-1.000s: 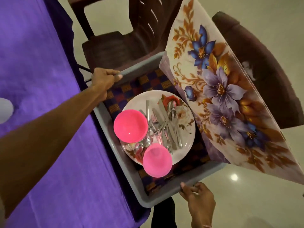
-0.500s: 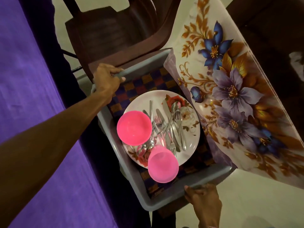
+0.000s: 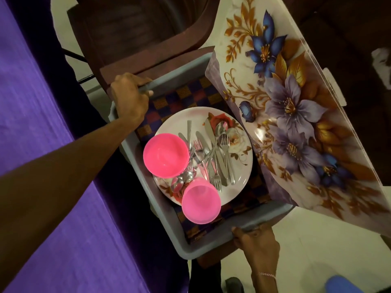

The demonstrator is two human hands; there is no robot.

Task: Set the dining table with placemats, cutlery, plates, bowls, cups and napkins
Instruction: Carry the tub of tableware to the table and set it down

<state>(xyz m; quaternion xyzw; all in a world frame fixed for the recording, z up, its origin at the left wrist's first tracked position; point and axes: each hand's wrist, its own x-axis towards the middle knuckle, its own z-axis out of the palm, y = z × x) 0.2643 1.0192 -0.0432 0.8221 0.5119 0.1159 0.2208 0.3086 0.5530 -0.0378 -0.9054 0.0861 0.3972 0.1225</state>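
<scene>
A grey tray [image 3: 146, 199] holds a white floral plate [image 3: 239, 153] with a pink bowl [image 3: 166, 155], a pink cup [image 3: 201, 203] and several forks, knives and spoons [image 3: 213, 153] on it. A checked cloth [image 3: 186, 96] lines the tray under the plate. Flowered placemats [image 3: 296, 115] lean out over the tray's right side. My left hand [image 3: 129, 98] grips the tray's far rim. My right hand [image 3: 257, 244] grips the near rim. The tray sits over a brown chair seat beside the purple-clothed table [image 3: 53, 218].
A brown plastic chair [image 3: 135, 32] stands beyond the tray, its seat partly under it. A second dark chair [image 3: 359, 49] is at the right. Pale tiled floor [image 3: 306, 250] shows below the placemats.
The tray has moved away from the table edge, to the right and down toward the chair seat. Both hands keep their hold on its rims.
</scene>
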